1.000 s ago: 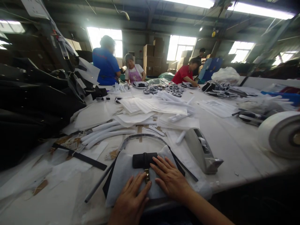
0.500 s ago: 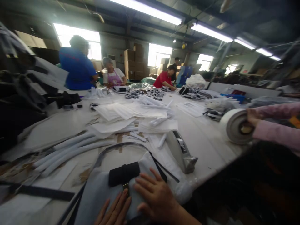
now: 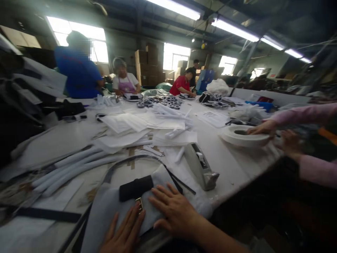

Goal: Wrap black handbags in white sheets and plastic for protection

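Observation:
In front of me lies what looks like a bag (image 3: pixel 101 207), covered by a pale, thin sheet, with a dark looped handle (image 3: pixel 137 157) curving away from me. A black wrapped piece (image 3: pixel 135 188) rests on top, and a small gold-coloured buckle (image 3: pixel 139 205) shows just below it. My left hand (image 3: pixel 125 230) lies flat on the sheet, its fingertips at the buckle. To the right of the buckle my right hand (image 3: pixel 175 207) presses on the sheet with fingers spread. Neither hand grips anything.
A grey tape dispenser (image 3: pixel 201 165) stands right of the bag. White sheets (image 3: pixel 142 123) and pale foam tubes (image 3: pixel 71 168) lie beyond and to the left. At right, a co-worker's hands (image 3: pixel 276 135) are by a large white roll (image 3: pixel 244 136). Other people work across the table.
The co-worker's white roll has gone from standing on edge to lying flat, and one hand has come off it. My hands stay on the sheet; more of the buckle shows.

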The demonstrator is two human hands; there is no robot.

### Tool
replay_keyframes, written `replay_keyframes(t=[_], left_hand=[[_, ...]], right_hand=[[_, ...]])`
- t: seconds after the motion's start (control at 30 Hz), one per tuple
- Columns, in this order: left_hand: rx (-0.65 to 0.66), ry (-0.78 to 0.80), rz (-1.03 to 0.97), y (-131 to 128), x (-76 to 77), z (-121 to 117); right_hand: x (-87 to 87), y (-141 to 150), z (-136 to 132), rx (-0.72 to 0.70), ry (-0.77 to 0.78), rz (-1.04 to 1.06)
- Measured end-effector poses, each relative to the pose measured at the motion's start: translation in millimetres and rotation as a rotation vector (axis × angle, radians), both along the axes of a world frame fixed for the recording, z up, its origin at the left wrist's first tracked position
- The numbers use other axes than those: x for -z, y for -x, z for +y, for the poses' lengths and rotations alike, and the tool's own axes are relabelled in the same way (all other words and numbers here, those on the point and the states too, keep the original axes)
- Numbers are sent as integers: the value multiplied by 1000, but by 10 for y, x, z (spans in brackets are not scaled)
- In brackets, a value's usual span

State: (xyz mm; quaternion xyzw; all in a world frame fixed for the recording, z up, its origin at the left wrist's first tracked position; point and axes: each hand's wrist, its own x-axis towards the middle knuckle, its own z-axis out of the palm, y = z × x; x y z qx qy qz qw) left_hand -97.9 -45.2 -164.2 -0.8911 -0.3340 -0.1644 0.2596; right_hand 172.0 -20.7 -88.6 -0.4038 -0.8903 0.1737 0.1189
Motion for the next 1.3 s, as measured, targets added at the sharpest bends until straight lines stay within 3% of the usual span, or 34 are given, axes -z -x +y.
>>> replay_keyframes(t=[0.1,0.23,0.47,0.63,0.83,1.0,1.17,1.3], left_hand=[[-68,-2,-7,-63,-132,-48],[-108,7,-4,-149,-173,-85],[-218,122,-95,-193,-28,-152],[-185,62,-55,-148,14,-101],[-141,40,-79,-115,71,-58],[-150,35,-127,-144,141,-66],[-176,8,-125,-165,203,-85],[-197,-15,-123,-164,224,-89]], right_hand=[[71,-38,66,1,-39,-48],[162,4,130,82,-42,-79],[42,114,208,131,-62,-187],[-75,221,377,160,-142,-115],[46,221,528,150,-222,-80],[108,183,678,128,-96,-152],[-89,342,832,152,-160,-217],[-332,744,880,52,-199,-183]])
